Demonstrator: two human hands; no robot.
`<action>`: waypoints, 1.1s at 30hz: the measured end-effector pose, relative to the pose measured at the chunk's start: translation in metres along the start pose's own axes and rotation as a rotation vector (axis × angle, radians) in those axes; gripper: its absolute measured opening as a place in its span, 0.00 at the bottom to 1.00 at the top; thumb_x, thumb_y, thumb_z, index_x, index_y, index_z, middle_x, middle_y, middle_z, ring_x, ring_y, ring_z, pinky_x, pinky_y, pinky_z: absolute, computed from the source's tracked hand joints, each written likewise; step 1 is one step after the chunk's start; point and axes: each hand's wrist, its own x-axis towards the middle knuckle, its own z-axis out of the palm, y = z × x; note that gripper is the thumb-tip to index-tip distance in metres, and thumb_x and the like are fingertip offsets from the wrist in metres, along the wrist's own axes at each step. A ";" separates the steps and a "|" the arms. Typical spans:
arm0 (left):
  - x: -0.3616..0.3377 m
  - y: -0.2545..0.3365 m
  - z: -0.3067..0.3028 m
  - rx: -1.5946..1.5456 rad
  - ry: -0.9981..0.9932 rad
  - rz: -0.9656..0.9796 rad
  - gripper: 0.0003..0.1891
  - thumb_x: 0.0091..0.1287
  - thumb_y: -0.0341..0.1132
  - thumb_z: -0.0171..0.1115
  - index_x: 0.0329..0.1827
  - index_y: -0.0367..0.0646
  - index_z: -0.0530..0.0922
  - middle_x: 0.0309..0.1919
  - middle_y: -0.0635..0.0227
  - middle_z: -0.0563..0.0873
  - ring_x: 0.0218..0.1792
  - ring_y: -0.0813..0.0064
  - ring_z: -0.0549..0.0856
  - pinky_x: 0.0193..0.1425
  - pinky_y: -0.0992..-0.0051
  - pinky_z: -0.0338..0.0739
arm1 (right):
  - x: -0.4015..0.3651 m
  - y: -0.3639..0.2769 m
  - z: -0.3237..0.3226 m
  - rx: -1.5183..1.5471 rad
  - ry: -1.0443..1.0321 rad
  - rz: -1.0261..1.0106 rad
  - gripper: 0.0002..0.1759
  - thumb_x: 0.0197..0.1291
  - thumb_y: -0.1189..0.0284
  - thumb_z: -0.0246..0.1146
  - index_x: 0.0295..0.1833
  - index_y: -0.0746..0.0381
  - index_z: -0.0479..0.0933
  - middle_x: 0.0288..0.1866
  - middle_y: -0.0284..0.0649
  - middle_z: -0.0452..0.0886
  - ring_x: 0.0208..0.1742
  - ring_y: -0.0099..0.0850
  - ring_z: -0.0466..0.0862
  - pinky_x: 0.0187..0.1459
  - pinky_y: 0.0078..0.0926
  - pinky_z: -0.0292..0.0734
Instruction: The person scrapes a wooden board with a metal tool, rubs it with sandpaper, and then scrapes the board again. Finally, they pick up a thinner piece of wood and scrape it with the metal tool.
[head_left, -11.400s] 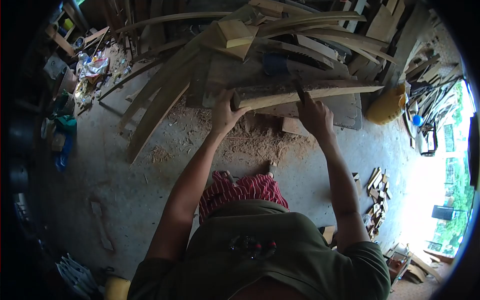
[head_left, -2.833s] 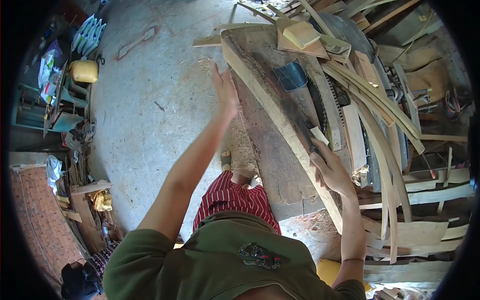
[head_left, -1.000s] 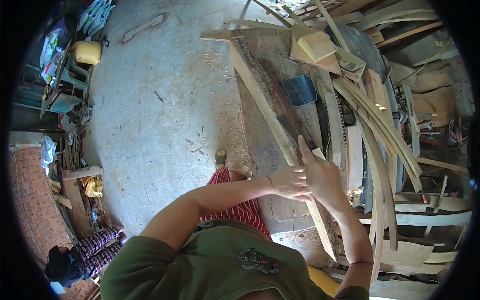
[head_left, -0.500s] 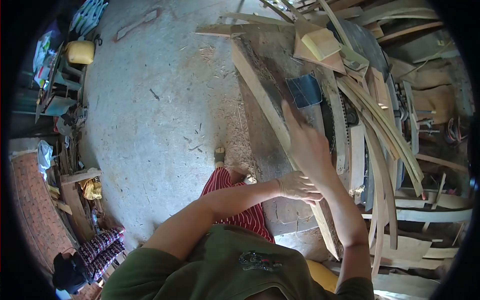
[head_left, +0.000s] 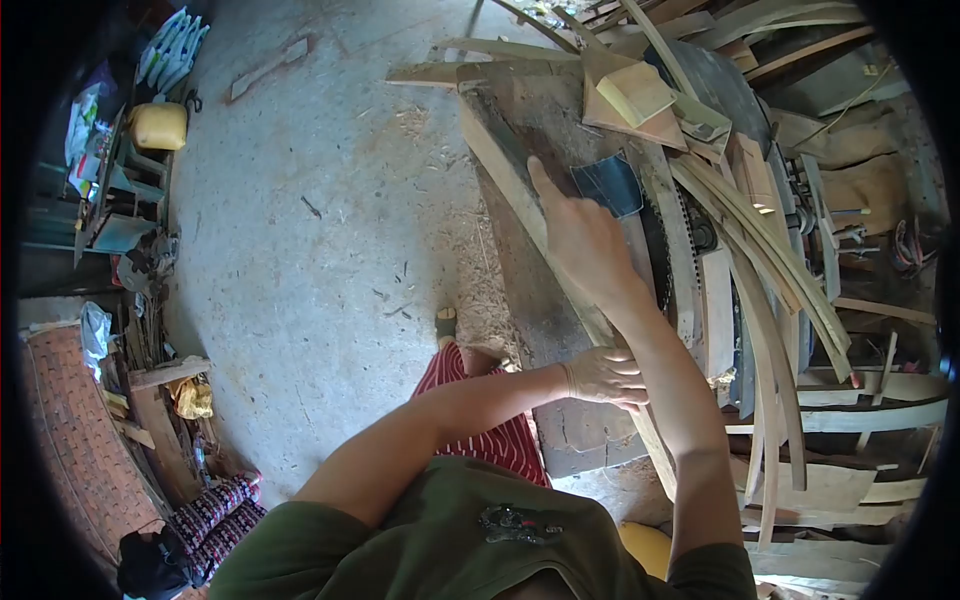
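A long wooden board (head_left: 500,180) runs diagonally over a broad workbench surface (head_left: 545,315), its upper edge pale. My left hand (head_left: 605,376) lies across the board's near part, its fingers over the top and bent at the far edge. Farther along the same board is my right hand (head_left: 588,240), back upward. One finger stretches forward along the wood; the others fold under, and whatever they may hold is hidden. Just right of that hand, a dark blue square patch (head_left: 607,185) lies flat on the bench.
Thin curved wooden strips (head_left: 770,250) and offcuts (head_left: 640,95) crowd the right side. A toothed chain-like strip (head_left: 690,240) lies beside the bench. Sawdust and shavings litter the concrete floor (head_left: 330,230). A yellow jerrycan (head_left: 158,127) stands at left. Another person (head_left: 190,540) sits at lower left.
My right hand has slid a little forward and left along the board, and its blur has gone. My left hand stays on the board. The view has shifted slightly.
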 end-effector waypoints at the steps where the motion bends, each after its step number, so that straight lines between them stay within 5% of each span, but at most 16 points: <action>1: 0.000 0.001 -0.003 0.020 0.000 0.010 0.19 0.68 0.60 0.57 0.47 0.57 0.75 0.57 0.82 0.79 0.62 0.78 0.76 0.74 0.68 0.66 | -0.009 0.000 -0.004 0.003 0.005 0.002 0.38 0.60 0.80 0.57 0.78 0.57 0.63 0.32 0.58 0.84 0.34 0.54 0.88 0.36 0.52 0.83; 6: -0.006 0.005 0.014 -0.072 -0.010 -0.013 0.18 0.68 0.60 0.57 0.47 0.57 0.76 0.58 0.81 0.79 0.66 0.75 0.74 0.77 0.66 0.63 | -0.038 0.003 -0.010 -0.050 -0.023 -0.025 0.36 0.61 0.79 0.55 0.77 0.59 0.63 0.32 0.59 0.85 0.36 0.55 0.88 0.38 0.53 0.83; 11: -0.006 0.000 0.007 -0.017 0.026 0.004 0.18 0.70 0.59 0.55 0.49 0.57 0.74 0.58 0.79 0.79 0.65 0.75 0.74 0.76 0.65 0.63 | 0.040 -0.007 0.003 -0.020 0.102 -0.072 0.40 0.56 0.84 0.56 0.78 0.62 0.61 0.27 0.56 0.83 0.29 0.53 0.86 0.34 0.51 0.81; 14: -0.011 0.004 0.011 -0.062 -0.227 0.044 0.19 0.75 0.54 0.52 0.64 0.62 0.77 0.66 0.79 0.78 0.72 0.76 0.71 0.78 0.66 0.61 | 0.011 -0.006 -0.005 -0.060 0.022 -0.041 0.40 0.56 0.83 0.56 0.78 0.62 0.61 0.28 0.56 0.83 0.31 0.53 0.86 0.37 0.52 0.81; 17: -0.013 0.005 0.011 -0.045 -0.052 0.022 0.18 0.75 0.54 0.53 0.63 0.63 0.77 0.66 0.80 0.78 0.72 0.76 0.71 0.79 0.67 0.59 | 0.014 -0.012 -0.009 -0.070 -0.027 -0.027 0.39 0.57 0.82 0.56 0.78 0.61 0.61 0.28 0.57 0.83 0.32 0.54 0.86 0.37 0.52 0.81; 23: -0.010 0.001 0.008 -0.136 -0.108 0.001 0.16 0.75 0.52 0.53 0.60 0.62 0.80 0.67 0.77 0.78 0.70 0.73 0.72 0.79 0.69 0.61 | 0.055 -0.017 0.003 -0.077 0.132 -0.101 0.40 0.57 0.82 0.56 0.78 0.58 0.62 0.28 0.57 0.84 0.31 0.53 0.87 0.37 0.51 0.82; 25: 0.003 -0.004 -0.002 -0.010 0.037 0.031 0.15 0.72 0.56 0.53 0.47 0.57 0.75 0.51 0.78 0.79 0.59 0.78 0.76 0.69 0.68 0.66 | 0.019 -0.006 -0.005 -0.118 0.120 -0.129 0.38 0.59 0.79 0.57 0.78 0.58 0.63 0.29 0.57 0.85 0.33 0.52 0.88 0.37 0.51 0.84; 27: 0.002 -0.001 -0.005 0.008 -0.008 0.020 0.15 0.72 0.55 0.54 0.49 0.58 0.77 0.51 0.79 0.80 0.58 0.80 0.78 0.70 0.70 0.66 | -0.017 0.005 -0.013 -0.033 -0.069 -0.020 0.38 0.58 0.80 0.56 0.78 0.58 0.63 0.28 0.57 0.84 0.32 0.53 0.88 0.37 0.52 0.83; 31: 0.001 -0.003 -0.003 0.094 0.016 0.027 0.14 0.72 0.56 0.56 0.49 0.60 0.78 0.46 0.81 0.81 0.53 0.85 0.79 0.69 0.71 0.68 | 0.001 0.003 -0.024 0.068 -0.123 0.036 0.38 0.59 0.80 0.56 0.78 0.58 0.62 0.27 0.58 0.83 0.32 0.54 0.87 0.36 0.55 0.82; 33: -0.012 0.002 0.014 0.008 -0.068 0.029 0.16 0.72 0.56 0.55 0.55 0.61 0.78 0.53 0.82 0.82 0.58 0.83 0.79 0.72 0.71 0.65 | -0.001 0.006 -0.015 0.095 -0.071 0.035 0.38 0.59 0.81 0.55 0.78 0.57 0.62 0.27 0.59 0.83 0.31 0.56 0.87 0.37 0.55 0.81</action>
